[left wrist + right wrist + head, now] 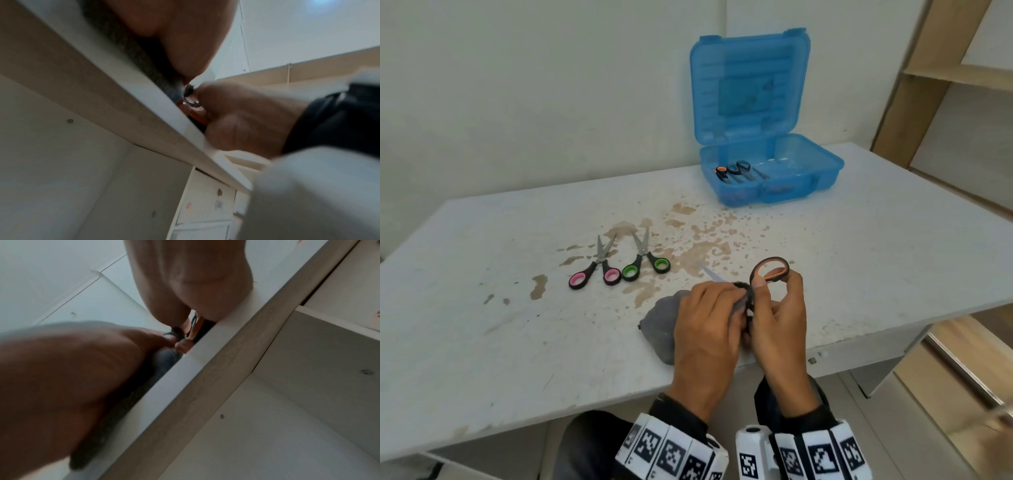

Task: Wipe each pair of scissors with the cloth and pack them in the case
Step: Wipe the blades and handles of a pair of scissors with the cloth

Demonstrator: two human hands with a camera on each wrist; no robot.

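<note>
Near the table's front edge my right hand (777, 308) grips the orange-handled scissors (770, 269) by a handle loop, thumb on the rim. My left hand (709, 318) holds the grey cloth (661, 325) wrapped round their blades; only a blade tip (710, 274) sticks out past my fingers. Pink-handled scissors (594, 270) and green-handled scissors (645, 262) lie side by side on the table, left of my hands. The blue case (770, 185) stands open at the back with scissors (736, 171) inside. Both wrist views look up from under the table edge; the cloth (131, 48) shows in the left one.
The white table (482, 308) has brown stains around its middle. A wooden shelf unit (945, 78) stands to the right. Drawers (205, 207) sit under the table. The case lid (750, 85) stands upright against the wall.
</note>
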